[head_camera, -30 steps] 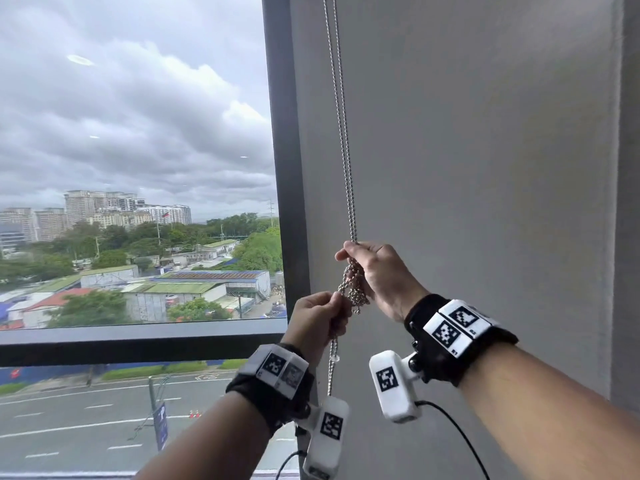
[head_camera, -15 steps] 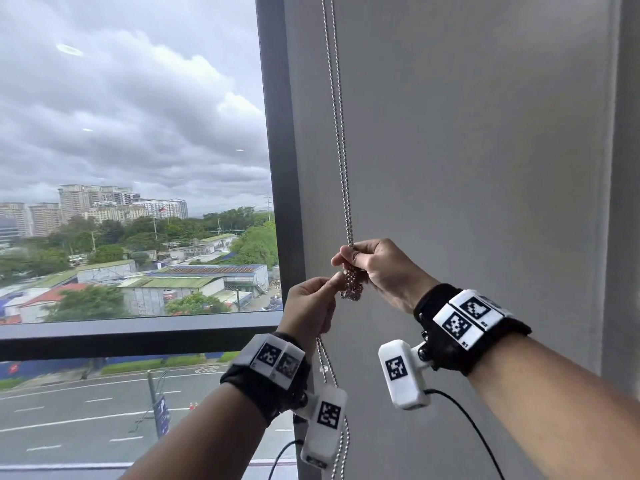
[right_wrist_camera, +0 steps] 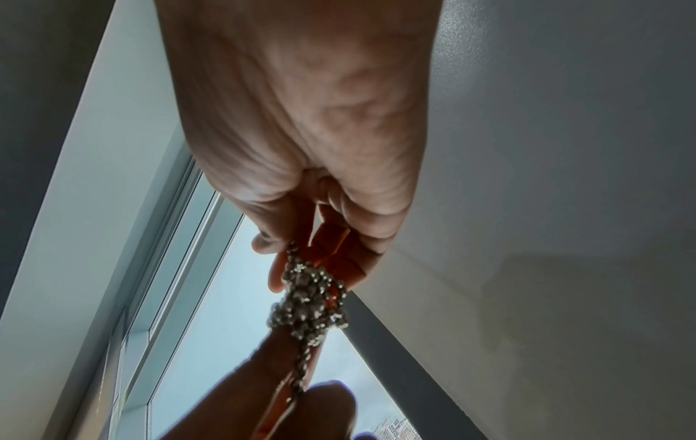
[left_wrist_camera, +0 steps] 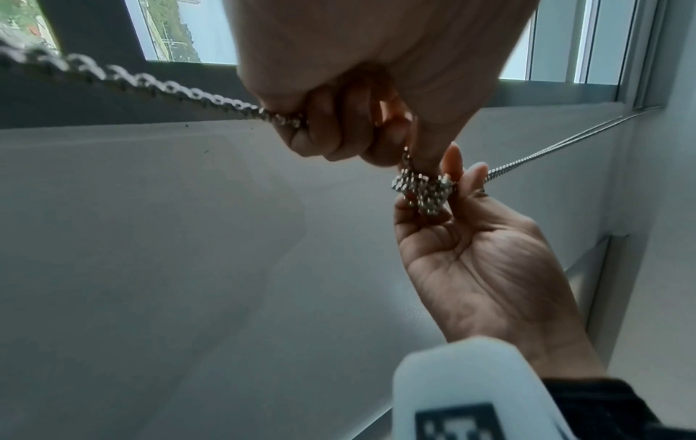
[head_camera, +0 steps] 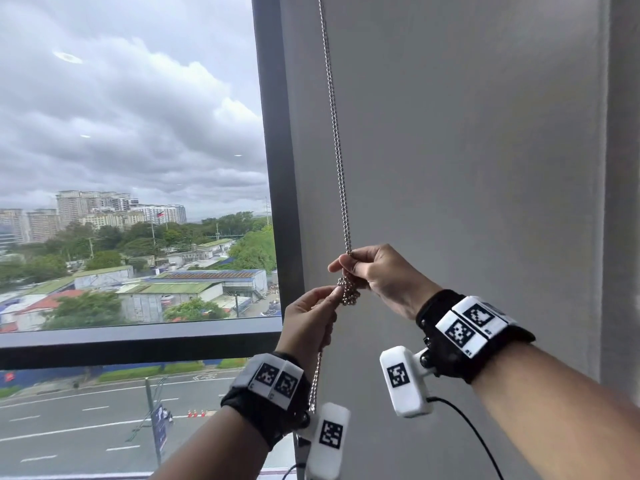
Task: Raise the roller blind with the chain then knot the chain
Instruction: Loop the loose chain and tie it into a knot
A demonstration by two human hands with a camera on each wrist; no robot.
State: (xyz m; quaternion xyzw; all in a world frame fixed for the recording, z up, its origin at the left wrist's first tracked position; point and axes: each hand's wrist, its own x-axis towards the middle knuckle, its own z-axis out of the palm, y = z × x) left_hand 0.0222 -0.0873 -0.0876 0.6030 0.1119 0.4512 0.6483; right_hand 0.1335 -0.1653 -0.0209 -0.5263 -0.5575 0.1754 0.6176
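The right hand [head_camera: 381, 277] had its thumb and first fingers [head_camera: 346, 264] curled in and pinched the thin, shiny silver ball chain [head_camera: 337, 150] just above a lumpy knot of bunched silver beads [head_camera: 349, 292]. The left hand [head_camera: 308, 323] sat lower. Its thumb and first finger pinched the chain right at the bottom of the knot, and its other fingers were curled round the tail that hung down past the wrist. In the left wrist view the knot [left_wrist_camera: 423, 190] sat between the two hands, touching the fingertips of both.

The chain ran straight up from the right hand in two strands, close beside the dark grey window frame [head_camera: 277, 168] and in front of the plain pale grey wall [head_camera: 467, 150]. The roller blind itself could not be seen in these pictures, so it looked to be up already.

The chain was likely light and floppy, with no stiffness at all. The little round beads were smooth and probably slippery, so a loose knot could slide open. The best places to hold seemed to be just above and just below the knot, pulling the two ways to make it snug.

Black and white square patterns showed on the black wrist bands [head_camera: 270, 386]. No words could be read.
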